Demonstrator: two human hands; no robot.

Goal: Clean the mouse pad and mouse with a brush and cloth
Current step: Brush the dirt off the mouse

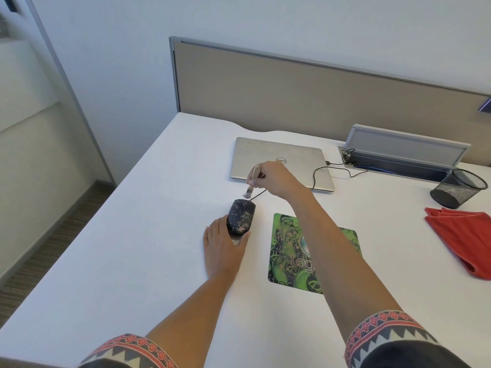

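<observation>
Head view: left hand (221, 245) grips mouse (241, 217); right hand (276, 179) pinches brush (250, 185), apparently just above.

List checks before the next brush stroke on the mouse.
1. Black patterned mouse steadied: left hand grips its near end. Ok.
2. Small wooden-handled brush secure: right hand pinches the handle. Ok.
3. Bristles touching mouse: they hang at its far end, contact unclear. Cannot tell.
4. Mouse top clean: pale specks on it. Not ok.
5. Red folded cloth ready: lies on the white desk, right side. Ok.
6. Green printed mouse pad clean: cannot tell.
</observation>
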